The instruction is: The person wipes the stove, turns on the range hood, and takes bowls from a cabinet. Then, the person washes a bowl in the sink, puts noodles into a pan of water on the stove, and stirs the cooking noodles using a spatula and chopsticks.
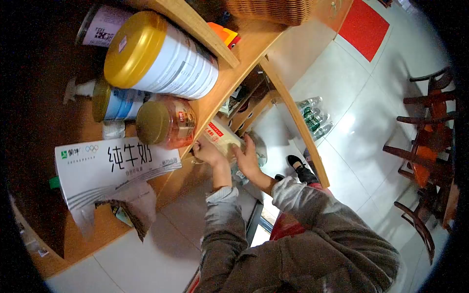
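Below the cabinet top, my left hand (210, 152) is closed on the left side of a pale yellowish package (222, 138) with red print. My right hand (248, 157) grips the right side of the same package, thumb on its near face and fingers along the edge. Part of the package lies behind my hands, and its contents cannot be made out. Clear plastic shows just under my right hand. Up and to the left of my left hand stands a jar (168, 122) with a gold lid and reddish contents.
On the wooden cabinet (234, 73) stand a large gold-lidded can (171, 61), a blue can (127, 102), a torn white milk carton (117, 166) and a wicker basket (273, 9). An open wooden door (298, 124) juts out right. Bottles (315, 117) lie beyond; dark chairs (425, 141) stand far right.
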`<state>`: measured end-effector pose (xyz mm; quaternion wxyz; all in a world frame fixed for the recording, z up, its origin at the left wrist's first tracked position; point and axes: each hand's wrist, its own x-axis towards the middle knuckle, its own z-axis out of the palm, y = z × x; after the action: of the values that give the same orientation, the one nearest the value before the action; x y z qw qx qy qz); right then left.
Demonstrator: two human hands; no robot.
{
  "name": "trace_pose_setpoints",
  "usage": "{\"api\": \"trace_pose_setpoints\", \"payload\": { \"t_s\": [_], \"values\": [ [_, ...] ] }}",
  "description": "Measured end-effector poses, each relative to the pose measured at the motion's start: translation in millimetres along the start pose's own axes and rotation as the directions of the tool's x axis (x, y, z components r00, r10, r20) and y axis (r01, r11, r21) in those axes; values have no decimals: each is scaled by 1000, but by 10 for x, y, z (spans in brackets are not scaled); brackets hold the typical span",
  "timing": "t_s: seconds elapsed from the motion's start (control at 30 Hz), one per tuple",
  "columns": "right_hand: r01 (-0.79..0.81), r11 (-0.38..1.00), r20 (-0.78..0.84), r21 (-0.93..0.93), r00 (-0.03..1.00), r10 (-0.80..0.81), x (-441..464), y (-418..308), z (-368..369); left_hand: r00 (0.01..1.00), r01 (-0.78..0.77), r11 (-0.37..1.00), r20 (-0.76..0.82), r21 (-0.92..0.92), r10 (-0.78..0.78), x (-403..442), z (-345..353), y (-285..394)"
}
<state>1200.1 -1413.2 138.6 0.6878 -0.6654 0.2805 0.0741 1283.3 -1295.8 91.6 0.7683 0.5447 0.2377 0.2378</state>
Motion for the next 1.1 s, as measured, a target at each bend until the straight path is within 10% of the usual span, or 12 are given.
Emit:
{"api": "trace_pose_setpoints", "payload": {
  "t_s": [0.1,0.43,0.57,0.63,0.73,0.83,0.97,1.1],
  "values": [
    [38,997,49,74,998,-42,166,293,159,957,-288,838,163,463,239,510,-314,-409],
    [-305,778,392,550,916,83,909,71,561,968,146,835,96,530,-230,247,147,255],
    [-259,770,422,583,906,-14,739,239,366,989,-112,769,143,629,27,-42,456,342],
    [-232,786,436,573,899,-52,669,431,320,917,-392,515,284,762,279,-216,420,313],
    [-458,814,580,357,792,191,343,642,-143,756,-500,65,399,863,518,-489,381,91],
    [-592,785,640,184,678,361,99,1342,-718,868,-405,434,189,805,459,-381,442,83],
    [-174,880,436,-442,816,381,-112,1861,-1580,960,-233,519,109,823,259,92,430,93],
    [-166,731,287,-661,845,451,-263,1976,-2279,992,-124,489,100,863,75,267,277,36]
  ]
}}
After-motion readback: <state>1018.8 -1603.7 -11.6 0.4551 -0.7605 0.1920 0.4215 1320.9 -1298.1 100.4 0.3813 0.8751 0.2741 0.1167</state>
